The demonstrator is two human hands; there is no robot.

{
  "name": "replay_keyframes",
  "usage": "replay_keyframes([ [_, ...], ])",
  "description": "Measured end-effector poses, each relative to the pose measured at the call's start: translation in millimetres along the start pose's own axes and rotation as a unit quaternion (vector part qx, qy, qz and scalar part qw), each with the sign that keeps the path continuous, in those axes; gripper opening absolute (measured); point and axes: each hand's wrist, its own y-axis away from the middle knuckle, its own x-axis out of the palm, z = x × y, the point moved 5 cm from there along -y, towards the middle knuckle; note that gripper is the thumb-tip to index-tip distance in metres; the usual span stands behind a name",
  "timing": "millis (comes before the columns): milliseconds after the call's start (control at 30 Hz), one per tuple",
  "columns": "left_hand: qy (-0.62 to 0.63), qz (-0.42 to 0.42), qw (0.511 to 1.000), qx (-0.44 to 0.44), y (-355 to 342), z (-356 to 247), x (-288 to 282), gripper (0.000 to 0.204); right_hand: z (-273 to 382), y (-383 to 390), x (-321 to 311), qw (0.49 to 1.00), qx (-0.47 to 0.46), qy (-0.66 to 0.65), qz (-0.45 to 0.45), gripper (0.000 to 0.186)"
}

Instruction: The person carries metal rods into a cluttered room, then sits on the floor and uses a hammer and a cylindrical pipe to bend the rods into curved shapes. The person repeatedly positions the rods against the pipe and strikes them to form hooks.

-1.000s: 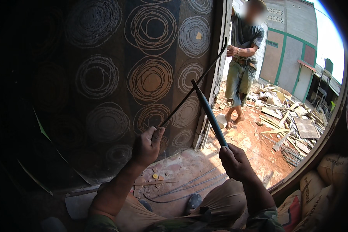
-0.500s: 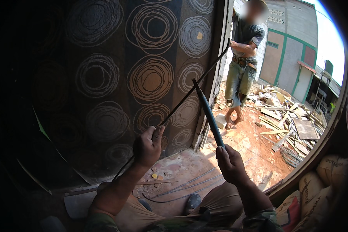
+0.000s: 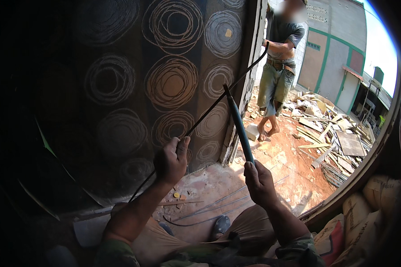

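My left hand (image 3: 171,160) is closed around a long, thin dark rod (image 3: 205,113). The rod runs from beside my left forearm up to the right and curves upward near its far end. In my right hand (image 3: 261,183) is a thick dark green bar (image 3: 241,129) with a narrower dark tip. That tip meets or overlaps the rod in the picture; I cannot tell whether they touch. Both hands are raised in front of my knees, well apart from each other.
A person (image 3: 280,58) stands cross-legged beyond the doorway, an arm at its frame (image 3: 249,84). Broken boards (image 3: 334,129) lie piled outside. A wall with circle patterns (image 3: 171,82) stands at left. Thin rods (image 3: 209,209) lie on the floor; filled sacks (image 3: 361,222) are stacked at right.
The scene has shifted slightly up in the picture. My right hand and the green bar are a little farther left and higher. Both grips stay the same.
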Motion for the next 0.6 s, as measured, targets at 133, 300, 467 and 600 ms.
replay_keyframes([
  [133, 0.061, 0.052, 0.996, -0.029, 1.1, 8.9, 6.9, 0.052, 6.7, -2.4, -10.4, 0.988, 0.065, -0.112, 0.081, 0.039],
  [300, 0.058, 0.099, 0.993, -0.016, 0.7, 13.7, 28.5, 0.052, -5.3, -0.7, -58.0, 0.992, 0.035, -0.086, 0.081, 0.038],
  [467, 0.026, 0.124, 0.992, -0.009, -0.1, 14.8, 40.8, 0.050, -21.4, -7.1, -99.1, 0.987, 0.022, -0.149, 0.050, 0.040],
  [600, -0.009, 0.165, 0.986, -0.012, -2.7, 13.4, 63.7, 0.051, -70.3, -26.7, -137.7, 0.973, -0.023, -0.213, -0.089, 0.038],
])
